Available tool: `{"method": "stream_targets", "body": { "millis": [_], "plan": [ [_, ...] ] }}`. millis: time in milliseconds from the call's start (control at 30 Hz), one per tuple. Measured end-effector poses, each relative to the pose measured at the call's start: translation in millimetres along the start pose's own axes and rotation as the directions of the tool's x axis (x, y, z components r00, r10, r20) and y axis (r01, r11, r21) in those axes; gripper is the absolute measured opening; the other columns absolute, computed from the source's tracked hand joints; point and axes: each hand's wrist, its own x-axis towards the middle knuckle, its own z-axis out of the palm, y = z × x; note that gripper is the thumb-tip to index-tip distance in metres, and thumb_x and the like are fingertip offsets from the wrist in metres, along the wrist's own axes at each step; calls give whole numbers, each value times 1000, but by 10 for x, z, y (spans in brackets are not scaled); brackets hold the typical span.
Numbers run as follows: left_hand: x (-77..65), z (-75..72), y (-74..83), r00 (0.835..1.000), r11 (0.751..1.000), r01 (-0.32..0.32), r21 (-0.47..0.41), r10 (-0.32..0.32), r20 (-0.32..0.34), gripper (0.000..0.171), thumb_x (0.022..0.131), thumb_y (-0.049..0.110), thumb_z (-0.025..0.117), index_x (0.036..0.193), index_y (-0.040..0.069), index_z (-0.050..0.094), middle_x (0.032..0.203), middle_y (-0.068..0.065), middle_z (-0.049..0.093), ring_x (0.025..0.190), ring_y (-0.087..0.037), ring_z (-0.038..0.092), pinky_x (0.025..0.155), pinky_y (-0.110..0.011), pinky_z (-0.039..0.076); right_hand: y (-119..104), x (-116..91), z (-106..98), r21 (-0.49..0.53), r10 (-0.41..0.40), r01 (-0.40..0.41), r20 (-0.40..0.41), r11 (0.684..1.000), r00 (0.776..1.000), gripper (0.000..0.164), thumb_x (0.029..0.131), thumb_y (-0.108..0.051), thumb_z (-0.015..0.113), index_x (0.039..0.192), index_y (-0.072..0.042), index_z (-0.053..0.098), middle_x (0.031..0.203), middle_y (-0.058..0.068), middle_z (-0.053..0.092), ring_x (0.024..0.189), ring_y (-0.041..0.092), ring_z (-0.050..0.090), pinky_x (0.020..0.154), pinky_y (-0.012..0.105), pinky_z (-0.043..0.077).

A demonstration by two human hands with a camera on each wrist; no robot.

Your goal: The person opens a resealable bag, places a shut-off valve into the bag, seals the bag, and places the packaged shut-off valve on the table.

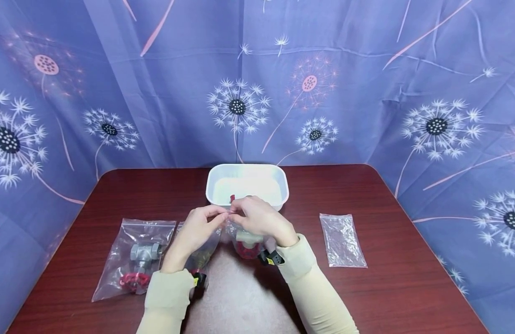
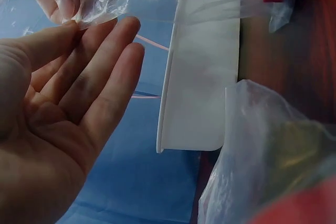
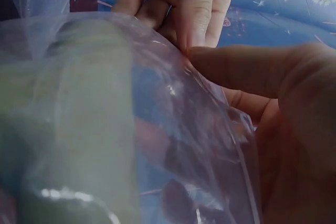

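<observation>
Both hands meet at the middle of the table, in front of the white bin (image 1: 210, 185). My left hand (image 1: 197, 232) pinches the top edge of a clear plastic zip bag (image 3: 194, 108) between thumb and forefinger. The other fingers stretch out in the left wrist view. Close beside it, my right hand (image 1: 261, 218) pinches the same edge. Inside this bag sits a valve (image 1: 248, 237), pale-bodied with a red handwheel (image 1: 247, 251). A second bagged valve (image 1: 203, 255) lies partly hidden behind the left forearm.
Far left lies another clear zip bag (image 1: 115, 260) with a grey metal valve (image 1: 144, 253) and red handwheel. On the right, a flat clear bag (image 1: 343, 241) lies on the dark red table (image 1: 391, 278). Something small and red (image 1: 232, 198) shows at the bin's near side.
</observation>
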Motion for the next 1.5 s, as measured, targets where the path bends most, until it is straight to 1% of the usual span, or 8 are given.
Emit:
{"method": "stream_targets", "body": {
  "millis": [233,433,700,900,1033,1200,1300,1500],
  "plan": [
    [-2,12,-18,1000,999,-20,39,20,-1,14,98,18,62,101,13,74,76,6,66,70,-10,63,69,-28,50,-6,0,1,-3,27,-27,-10,1000,1000,12,95,-24,65,84,-20,68,68,-12,56,67,9,52,60,27,43],
    [-3,17,-27,999,997,-40,58,40,-3,14,98,18,61,102,14,73,77,6,65,69,-8,61,68,-28,49,0,-13,-16,2,23,-23,-7,1000,1000,9,93,-21,66,85,-21,68,70,-14,57,67,8,52,59,26,43],
    [-9,18,-21,999,999,-31,32,32,-4,11,97,15,62,101,11,72,85,5,68,74,-9,62,72,-29,50,11,-17,-48,41,57,-59,43,997,997,8,93,-24,68,84,-23,69,69,-16,58,63,7,50,57,27,41],
    [-7,25,-23,999,999,-28,-29,29,31,10,97,15,62,101,10,70,93,2,70,80,-12,64,75,-29,52,12,-18,-48,36,20,-22,43,999,999,7,92,-20,68,86,-22,70,72,-16,59,66,7,51,62,26,43],
    [-1,20,-22,999,999,-38,-3,39,29,8,98,15,61,96,12,69,88,4,67,78,-13,60,74,-29,50,25,-20,-57,45,19,-21,44,999,999,7,92,-22,69,85,-22,71,71,-16,59,66,8,51,61,26,42],
    [1,10,-16,999,999,-26,34,25,32,8,98,15,61,95,14,68,82,6,64,74,-11,57,71,-29,48,72,-25,-64,27,12,-13,48,1000,999,13,91,-21,69,78,-22,67,63,-15,53,61,7,46,56,25,39],
    [1,11,-14,999,998,-27,52,26,37,7,98,16,61,95,15,67,80,7,62,73,-11,56,70,-29,47,95,-26,-59,25,-6,4,48,1000,999,15,91,-21,69,77,-23,66,63,-14,51,61,7,46,56,25,38],
    [-11,17,-11,999,1000,-5,24,5,38,7,98,16,61,95,14,68,83,6,64,75,-11,59,72,-30,48,111,-32,-46,33,-42,41,38,999,998,13,91,-19,69,79,-22,67,64,-14,52,60,7,46,58,25,39]
  ]
}}
